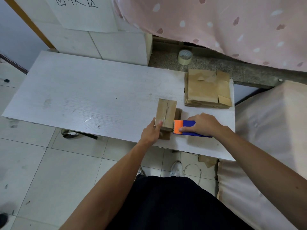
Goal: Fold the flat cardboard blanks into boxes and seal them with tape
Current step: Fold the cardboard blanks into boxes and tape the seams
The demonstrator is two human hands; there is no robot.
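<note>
A small brown cardboard box (166, 113) stands on the white table (93, 97) near its front edge, with clear tape along its top. My left hand (150, 132) holds the box's near left corner, thumb on its top. My right hand (201, 125) grips a blue and orange tape dispenser (184, 127) that rests on the table, its toothed orange end against the box's near right side. A stack of flat cardboard blanks (207, 88) lies at the table's back right.
A roll of clear tape (185, 56) sits on the stone ledge behind the table. White boxes (106, 42) stand at the back. A pink curtain (216, 22) hangs above. A padded beige seat (265, 146) borders the table's right side. Tiled floor lies left.
</note>
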